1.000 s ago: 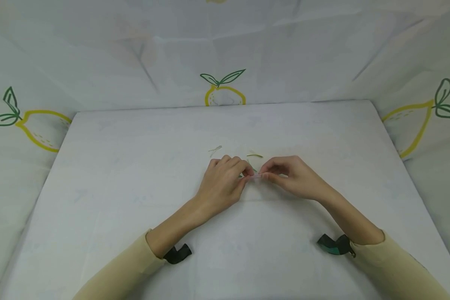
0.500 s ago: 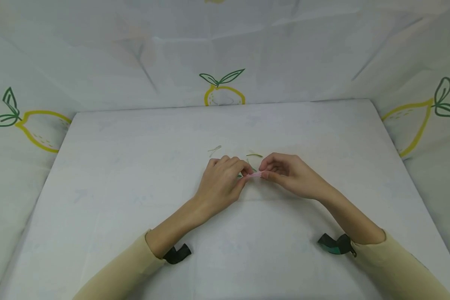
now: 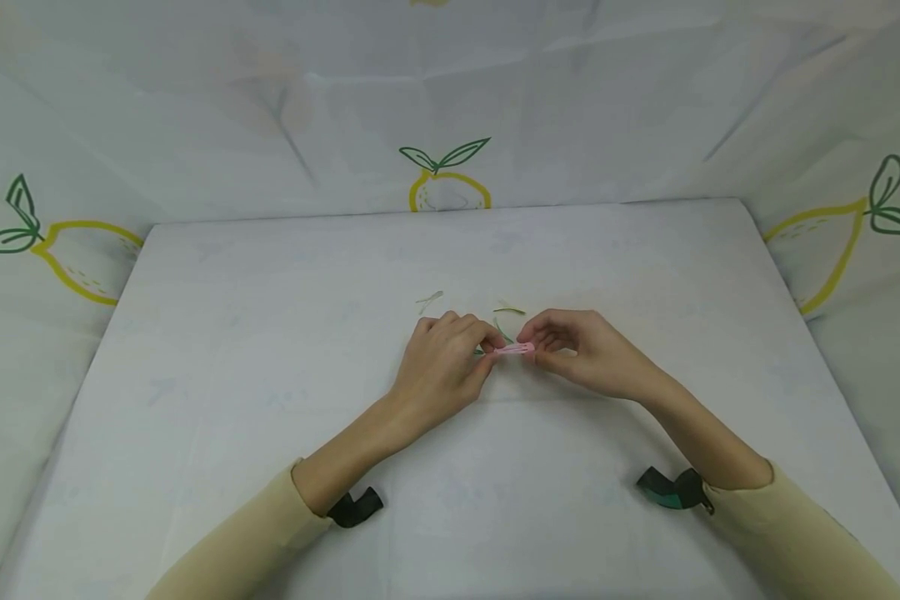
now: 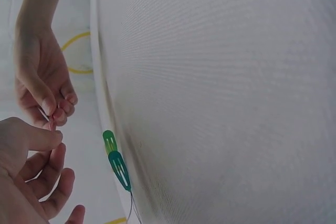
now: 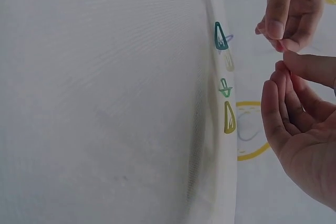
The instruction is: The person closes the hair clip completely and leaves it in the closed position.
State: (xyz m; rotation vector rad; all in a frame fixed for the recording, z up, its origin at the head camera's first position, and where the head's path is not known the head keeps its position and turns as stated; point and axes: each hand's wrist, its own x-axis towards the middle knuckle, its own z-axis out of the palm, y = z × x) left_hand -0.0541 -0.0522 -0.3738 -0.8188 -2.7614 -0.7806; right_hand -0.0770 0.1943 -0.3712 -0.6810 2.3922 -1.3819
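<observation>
Between my two hands is a small pink snap hair clip (image 3: 513,348), its slotted face visible in the head view. My left hand (image 3: 442,367) pinches its left end between thumb and fingers. At the clip's other end, my right hand (image 3: 588,354) holds it with thumb and index finger. Both wrist views show the fingertips of the two hands close together, and only a sliver of the clip there. Just beyond the hands on the table lie a dark green hair clip (image 3: 503,332) and an olive hair clip (image 3: 510,311); part of the green one is hidden by the left hand.
A pale hair clip (image 3: 430,297) lies farther left on the white table (image 3: 270,350). The left wrist view shows a teal clip (image 4: 119,171) overlapping a bright green clip (image 4: 109,140). A lemon-printed white cloth (image 3: 540,125) surrounds the table.
More of the pink clip has come into view, with its right end now showing past the right fingertips. The right thumb has shifted slightly down; the left hand is nearly still.
</observation>
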